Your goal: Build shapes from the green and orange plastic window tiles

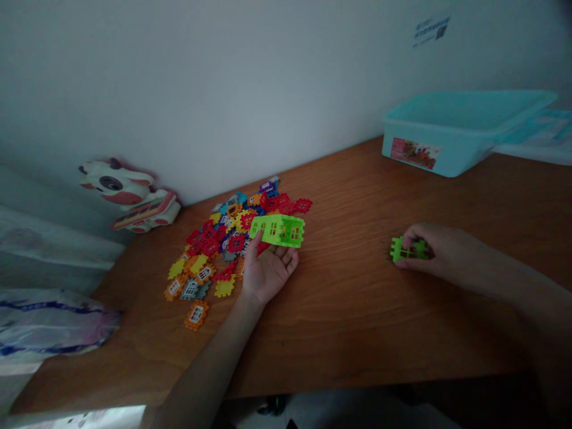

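And there's the left hand (270, 275), palm up, cradling a lime-green plastic window-block assembly (277, 230), long axis lying crosswise over the fingers (block pile (206, 243) just beside it), while the right hand (440, 247) pinches a smaller green piece (399, 250) on the worktop (348, 333).

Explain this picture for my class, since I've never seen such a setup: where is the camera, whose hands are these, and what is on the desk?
This picture comes from a camera worn on a person's head, looking forward and down. There is no machine, only two bare hands. The left hand holds a joined bright green build of window blocks on its upturned fingers. The right hand pinches a smaller green block piece. On the wooden desk lies a heap of multicoloured interlocking plastic blocks. At the back sit a turquoise plastic tub and a white and pink toy.
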